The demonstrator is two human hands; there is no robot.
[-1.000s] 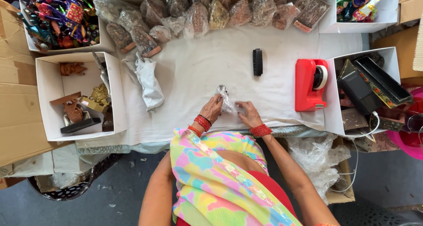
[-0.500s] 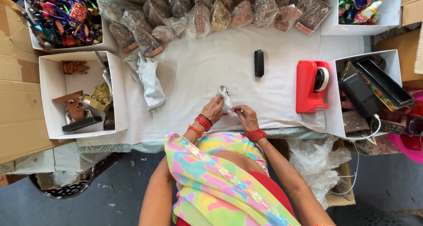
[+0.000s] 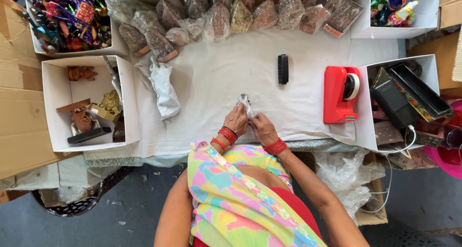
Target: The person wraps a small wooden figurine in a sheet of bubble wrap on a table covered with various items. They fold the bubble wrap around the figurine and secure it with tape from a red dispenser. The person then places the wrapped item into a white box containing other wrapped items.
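Note:
Both hands meet at the near edge of a white-covered table (image 3: 216, 78). My left hand (image 3: 237, 122) and my right hand (image 3: 261, 126) together pinch a small clear plastic packet (image 3: 244, 101) that sticks up between the fingers. What is inside the packet is too small to tell. Red bangles ring both wrists.
Bagged brownish figurines (image 3: 219, 16) line the far edge. A black brush (image 3: 283, 68) and a red tape dispenser (image 3: 339, 94) lie to the right. White boxes hold colourful toys (image 3: 67, 18), brass items (image 3: 91, 112) and dark cases (image 3: 404, 95). A crumpled plastic bag (image 3: 161, 85) lies left.
The hands have stayed at the same spot on the packet, with only small finger movement. Nothing else on the table has moved.

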